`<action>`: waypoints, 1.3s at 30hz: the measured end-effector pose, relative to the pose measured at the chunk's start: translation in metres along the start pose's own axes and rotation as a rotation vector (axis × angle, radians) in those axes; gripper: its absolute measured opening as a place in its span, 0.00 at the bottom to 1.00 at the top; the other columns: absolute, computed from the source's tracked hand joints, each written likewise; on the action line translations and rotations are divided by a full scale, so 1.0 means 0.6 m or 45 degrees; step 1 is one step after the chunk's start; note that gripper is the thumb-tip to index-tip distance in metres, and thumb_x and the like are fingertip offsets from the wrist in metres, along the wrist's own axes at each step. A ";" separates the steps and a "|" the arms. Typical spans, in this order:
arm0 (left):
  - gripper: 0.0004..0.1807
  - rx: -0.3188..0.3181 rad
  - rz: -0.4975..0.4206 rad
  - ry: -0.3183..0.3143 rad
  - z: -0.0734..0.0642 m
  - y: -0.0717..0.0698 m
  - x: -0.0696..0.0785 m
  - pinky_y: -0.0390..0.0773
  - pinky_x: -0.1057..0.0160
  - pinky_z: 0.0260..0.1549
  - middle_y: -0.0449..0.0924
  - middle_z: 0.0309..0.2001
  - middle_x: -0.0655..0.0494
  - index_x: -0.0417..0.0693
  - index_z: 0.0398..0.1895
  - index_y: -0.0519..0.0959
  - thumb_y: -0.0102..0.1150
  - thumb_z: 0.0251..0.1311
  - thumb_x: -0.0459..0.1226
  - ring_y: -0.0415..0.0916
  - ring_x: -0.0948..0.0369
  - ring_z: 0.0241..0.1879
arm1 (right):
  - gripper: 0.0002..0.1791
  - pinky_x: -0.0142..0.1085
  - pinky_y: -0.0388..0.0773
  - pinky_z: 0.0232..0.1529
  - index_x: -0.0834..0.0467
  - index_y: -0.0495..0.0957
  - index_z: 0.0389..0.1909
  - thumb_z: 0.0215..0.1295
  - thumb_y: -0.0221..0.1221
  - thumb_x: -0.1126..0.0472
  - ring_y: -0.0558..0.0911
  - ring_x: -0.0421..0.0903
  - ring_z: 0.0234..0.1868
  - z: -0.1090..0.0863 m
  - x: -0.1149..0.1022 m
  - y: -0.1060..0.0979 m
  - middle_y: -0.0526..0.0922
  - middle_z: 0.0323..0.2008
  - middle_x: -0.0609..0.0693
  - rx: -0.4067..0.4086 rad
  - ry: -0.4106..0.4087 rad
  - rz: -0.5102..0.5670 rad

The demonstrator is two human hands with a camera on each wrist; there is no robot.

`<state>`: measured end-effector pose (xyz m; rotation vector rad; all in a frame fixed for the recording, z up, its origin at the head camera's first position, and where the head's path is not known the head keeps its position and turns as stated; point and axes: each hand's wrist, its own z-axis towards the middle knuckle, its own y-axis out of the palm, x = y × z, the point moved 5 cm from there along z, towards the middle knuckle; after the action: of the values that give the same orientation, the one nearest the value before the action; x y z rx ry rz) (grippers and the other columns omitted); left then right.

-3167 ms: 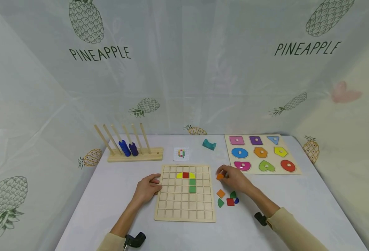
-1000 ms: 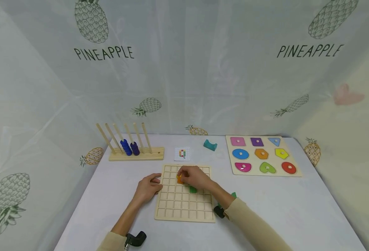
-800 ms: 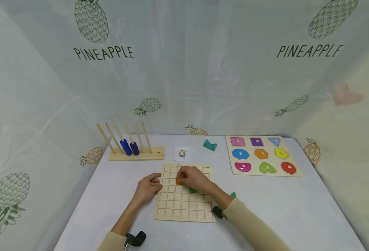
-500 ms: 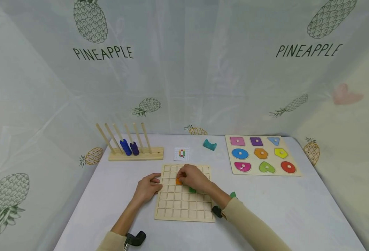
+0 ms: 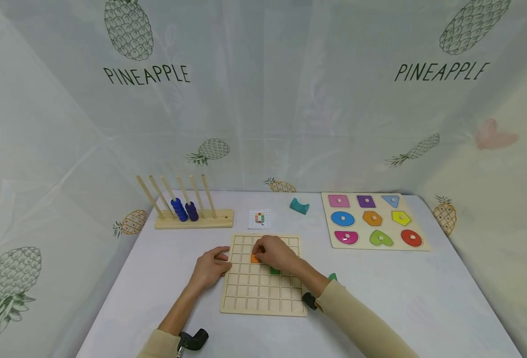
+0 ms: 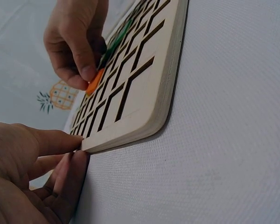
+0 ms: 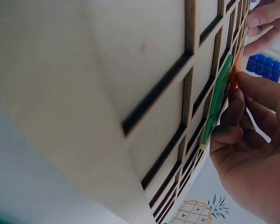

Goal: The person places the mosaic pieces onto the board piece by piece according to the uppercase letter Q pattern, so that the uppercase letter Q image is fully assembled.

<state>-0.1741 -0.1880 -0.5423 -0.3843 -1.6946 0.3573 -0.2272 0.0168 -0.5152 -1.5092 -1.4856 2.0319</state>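
The orange square (image 5: 255, 259) is pinched between the thumb and fingertip of the right hand (image 5: 276, 252), at a cell in the upper part of the gridded wooden board (image 5: 245, 288); whether it is fully seated cannot be told. The square is thus placed directly at the right fingertips and to the right of the left hand (image 5: 209, 268), from which it is separated by part of the grid. The board's left edge is touched by the left hand's loosely extended fingers, and nothing is gripped there. The two hands are held apart. A green square (image 5: 275, 271) is partly covered by the right hand. Beyond the board, a small pattern card (image 5: 259, 219) is laid flat, with a peg stand (image 5: 200, 224) set to its left and a teal piece (image 5: 299, 206) to its right
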 end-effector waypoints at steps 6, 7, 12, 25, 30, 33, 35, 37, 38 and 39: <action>0.28 -0.011 0.008 0.005 0.002 0.003 -0.002 0.85 0.63 0.28 0.82 0.41 0.49 0.40 0.62 0.78 0.67 0.55 0.29 0.85 0.59 0.36 | 0.04 0.29 0.77 0.36 0.53 0.87 0.37 0.66 0.64 0.61 0.76 0.34 0.32 -0.002 -0.001 -0.002 0.80 0.31 0.39 -0.011 -0.011 -0.002; 0.28 -0.010 0.010 0.007 0.003 0.003 -0.002 0.85 0.63 0.28 0.82 0.41 0.49 0.40 0.62 0.78 0.67 0.55 0.29 0.85 0.59 0.36 | 0.04 0.29 0.77 0.36 0.53 0.87 0.37 0.66 0.64 0.61 0.76 0.34 0.32 -0.002 -0.002 -0.003 0.80 0.31 0.39 -0.013 -0.011 0.003; 0.28 -0.008 0.017 0.015 0.002 0.002 0.000 0.85 0.64 0.28 0.82 0.41 0.48 0.39 0.62 0.78 0.67 0.55 0.29 0.85 0.59 0.36 | 0.03 0.29 0.77 0.35 0.54 0.87 0.37 0.66 0.64 0.63 0.76 0.35 0.31 -0.003 -0.002 -0.005 0.80 0.31 0.40 -0.020 0.001 0.030; 0.28 -0.010 0.038 0.001 0.002 0.002 -0.004 0.85 0.65 0.28 0.82 0.42 0.50 0.41 0.63 0.78 0.67 0.55 0.31 0.84 0.60 0.37 | 0.04 0.32 0.77 0.35 0.52 0.85 0.39 0.68 0.63 0.61 0.77 0.37 0.32 -0.015 0.000 -0.017 0.83 0.32 0.39 -0.092 0.000 0.187; 0.28 -0.007 0.032 0.002 0.003 0.002 -0.005 0.85 0.65 0.28 0.82 0.42 0.50 0.41 0.63 0.78 0.68 0.56 0.31 0.84 0.60 0.37 | 0.04 0.31 0.74 0.32 0.52 0.85 0.40 0.68 0.64 0.58 0.75 0.38 0.31 -0.032 -0.001 -0.042 0.81 0.30 0.39 -0.129 -0.012 0.239; 0.28 -0.007 0.026 -0.005 0.004 0.003 -0.005 0.85 0.65 0.29 0.82 0.42 0.50 0.42 0.63 0.78 0.68 0.56 0.31 0.84 0.60 0.38 | 0.04 0.31 0.73 0.30 0.53 0.85 0.41 0.68 0.64 0.59 0.75 0.40 0.31 -0.045 0.005 -0.061 0.80 0.30 0.41 -0.142 0.000 0.240; 0.28 -0.006 0.028 -0.009 0.004 0.003 -0.006 0.85 0.65 0.29 0.82 0.42 0.50 0.41 0.63 0.78 0.68 0.56 0.31 0.84 0.61 0.37 | 0.05 0.31 0.73 0.31 0.52 0.85 0.41 0.67 0.64 0.59 0.75 0.41 0.32 -0.055 0.016 -0.074 0.79 0.31 0.41 -0.138 0.030 0.231; 0.28 -0.004 0.031 -0.010 0.003 0.003 -0.005 0.85 0.65 0.29 0.82 0.42 0.50 0.41 0.63 0.78 0.68 0.56 0.31 0.84 0.61 0.38 | 0.05 0.31 0.74 0.33 0.52 0.85 0.42 0.67 0.64 0.59 0.75 0.42 0.34 -0.067 0.030 -0.085 0.79 0.32 0.40 -0.131 0.075 0.220; 0.28 -0.003 0.029 -0.009 0.003 0.003 -0.005 0.85 0.65 0.29 0.82 0.42 0.50 0.41 0.63 0.78 0.68 0.56 0.31 0.84 0.61 0.38 | 0.05 0.31 0.74 0.33 0.52 0.85 0.42 0.67 0.64 0.59 0.76 0.42 0.35 -0.074 0.038 -0.090 0.79 0.32 0.41 -0.127 0.097 0.218; 0.28 -0.003 0.028 -0.008 0.003 0.002 -0.004 0.85 0.65 0.29 0.82 0.42 0.50 0.41 0.63 0.78 0.68 0.56 0.31 0.84 0.61 0.38 | 0.05 0.31 0.74 0.33 0.53 0.85 0.42 0.67 0.64 0.60 0.76 0.43 0.36 -0.081 0.046 -0.096 0.79 0.32 0.41 -0.121 0.118 0.221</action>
<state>-0.1753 -0.1879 -0.5453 -0.4038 -1.6984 0.3729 -0.2221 0.0907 -0.4841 -1.8022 -1.4814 1.9771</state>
